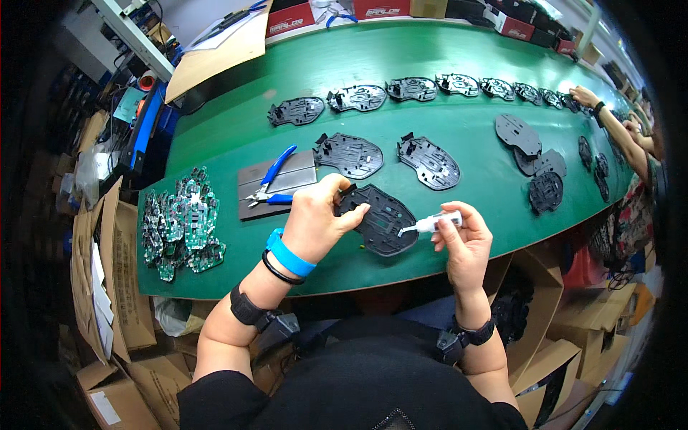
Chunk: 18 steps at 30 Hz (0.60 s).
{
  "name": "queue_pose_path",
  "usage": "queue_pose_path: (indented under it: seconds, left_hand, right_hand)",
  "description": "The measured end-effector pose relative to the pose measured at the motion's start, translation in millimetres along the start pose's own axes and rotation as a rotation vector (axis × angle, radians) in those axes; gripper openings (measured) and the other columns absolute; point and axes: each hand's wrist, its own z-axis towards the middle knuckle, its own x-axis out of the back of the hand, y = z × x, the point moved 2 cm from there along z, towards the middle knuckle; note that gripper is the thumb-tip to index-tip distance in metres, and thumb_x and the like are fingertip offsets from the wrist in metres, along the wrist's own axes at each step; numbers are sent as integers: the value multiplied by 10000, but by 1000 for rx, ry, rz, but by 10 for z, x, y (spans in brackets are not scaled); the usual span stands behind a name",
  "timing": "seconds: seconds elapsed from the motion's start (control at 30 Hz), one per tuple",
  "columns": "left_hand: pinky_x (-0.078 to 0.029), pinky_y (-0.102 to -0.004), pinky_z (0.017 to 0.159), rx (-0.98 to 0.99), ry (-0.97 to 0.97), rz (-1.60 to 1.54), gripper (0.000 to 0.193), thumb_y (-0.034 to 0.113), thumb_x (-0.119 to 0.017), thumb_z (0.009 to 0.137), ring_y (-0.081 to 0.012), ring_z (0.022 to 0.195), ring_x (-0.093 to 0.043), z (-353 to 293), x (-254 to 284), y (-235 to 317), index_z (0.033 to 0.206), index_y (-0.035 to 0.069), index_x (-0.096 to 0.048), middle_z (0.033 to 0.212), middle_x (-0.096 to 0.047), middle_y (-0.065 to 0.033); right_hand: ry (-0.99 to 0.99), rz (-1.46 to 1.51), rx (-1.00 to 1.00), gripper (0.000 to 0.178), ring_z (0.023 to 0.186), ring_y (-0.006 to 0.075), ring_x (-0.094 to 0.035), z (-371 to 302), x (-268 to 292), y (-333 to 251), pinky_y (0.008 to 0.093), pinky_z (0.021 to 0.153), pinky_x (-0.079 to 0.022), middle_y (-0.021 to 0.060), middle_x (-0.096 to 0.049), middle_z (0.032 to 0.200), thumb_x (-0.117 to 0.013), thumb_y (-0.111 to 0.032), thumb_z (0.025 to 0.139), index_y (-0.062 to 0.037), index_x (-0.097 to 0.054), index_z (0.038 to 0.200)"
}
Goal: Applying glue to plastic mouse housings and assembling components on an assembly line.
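Observation:
Between the thumb and fingers of my left hand [319, 218] is a black plastic mouse base [390, 222], its inner side facing up, tilted over the table's near edge. My right hand [464, 244] grips a small white glue bottle [438, 221], whose narrow tip points left and reaches over the base; contact with it is hard to make out. Just beyond lie two more black bases, one on the left [351, 156] and another on the right [430, 162]. Blue-handled side cutters [272, 179] rest on a dark grey pad [304, 172] near my left hand.
Green circuit boards [190, 222] are heaped on the green table [251, 269] at left. A curved row of bases [412, 89] runs along the far side toward another person's arm [616, 129]. Flat black plates [517, 135] lie at right. Cardboard boxes [132, 287] flank the table.

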Motion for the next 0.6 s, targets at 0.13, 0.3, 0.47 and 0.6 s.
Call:
queue_pose_path:
  seconds: [0.13,0.3,0.47,0.6]
  left_hand:
    - [-365,-197,425,9,-3,-7,300,156,-737,636,-50,459,-409,9,23,-26,814,-1,-555,575,-491,-26]
    - [-366,-195,427,24,-7,0,299,156,-737,635,-52,461,-412,25,86,-43,813,-1,-556,578,-493,-27]
    - [-378,-206,447,-28,90,66,291,155,-742,626,-63,479,-424,113,337,-147,792,-2,-561,576,-495,-29]
    - [-404,-231,448,7,258,345,295,189,-728,646,-100,491,-493,459,929,-588,810,-4,-578,599,-545,-58]
  right_hand:
    - [14,-5,17,196,612,71,-530,23,-20,-31,168,497,-418,55,-559,776,-556,-22,814,24,-518,1001]
    - [-19,-7,17,194,608,76,-530,54,-103,16,172,495,-420,59,-558,773,-553,-20,815,23,-518,1001]
    - [77,149,21,194,572,78,-518,164,-15,37,175,477,-412,54,-552,745,-545,-39,824,28,-517,1004]
    - [129,112,0,193,560,68,-508,217,141,71,161,462,-395,37,-547,719,-544,-54,829,20,-520,1006]
